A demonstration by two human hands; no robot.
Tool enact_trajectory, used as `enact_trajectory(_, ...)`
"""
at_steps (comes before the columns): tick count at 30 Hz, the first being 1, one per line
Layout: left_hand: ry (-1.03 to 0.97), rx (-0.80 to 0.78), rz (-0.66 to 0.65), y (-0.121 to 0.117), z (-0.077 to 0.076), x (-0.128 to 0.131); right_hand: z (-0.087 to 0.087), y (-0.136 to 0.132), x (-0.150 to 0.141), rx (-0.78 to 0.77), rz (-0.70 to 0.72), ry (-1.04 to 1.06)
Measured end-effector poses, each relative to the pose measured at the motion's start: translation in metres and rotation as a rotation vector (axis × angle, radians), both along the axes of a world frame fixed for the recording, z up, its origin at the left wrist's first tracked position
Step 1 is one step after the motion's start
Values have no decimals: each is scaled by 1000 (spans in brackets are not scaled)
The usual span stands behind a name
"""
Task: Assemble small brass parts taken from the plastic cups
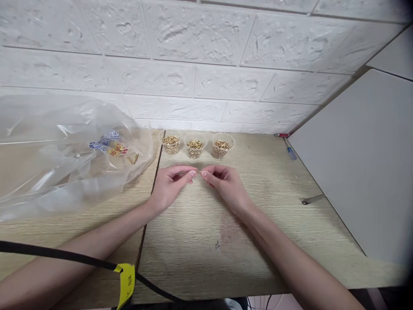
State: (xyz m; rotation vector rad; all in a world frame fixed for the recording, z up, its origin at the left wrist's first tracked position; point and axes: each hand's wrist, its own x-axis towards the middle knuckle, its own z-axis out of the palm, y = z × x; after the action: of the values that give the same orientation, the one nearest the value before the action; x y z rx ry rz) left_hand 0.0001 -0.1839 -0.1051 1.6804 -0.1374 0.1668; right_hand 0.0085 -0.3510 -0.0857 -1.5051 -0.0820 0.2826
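My left hand (174,183) and my right hand (226,183) meet almost fingertip to fingertip above the wooden tabletop, each closed in a pinch. A tiny gold-coloured metal piece (200,171) shows at the tips of my right thumb and finger. Whatever my left fingers hold is hidden or too small to make out. Just beyond the hands stand three clear plastic cups: the left cup (171,147), the middle cup (195,150) and the right cup (221,149). All three contain many small gold-coloured metal pins or sleeves.
A clear plastic bag (64,181) with several gold pieces (133,159) lies left. A loose screw (217,245) lies nearer me. At right are a metal fitting (306,202), a blue-handled tool (291,153) and a grey panel (361,159). A black cable (64,254) crosses the foreground.
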Motion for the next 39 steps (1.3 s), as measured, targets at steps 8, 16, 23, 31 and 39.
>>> enact_trajectory(8, -86, 136, -132, 4, -6, 2, -5, -6, 3, -382, -80, -563)
enact_trajectory(16, -110, 224, -231, 7, -5, 2, -4, -5, -1, -445, -55, -683)
enact_trajectory(23, -116, 233, -234, 8, -7, 2, -5, -4, -2, -457, -91, -701)
enact_trajectory(31, -111, 242, -228, 7, -7, 2, -4, -4, -3, -461, -98, -704)
enact_trajectory(39, -104, 251, -210, 7, -7, 0, -7, -2, -4, -492, -108, -700)
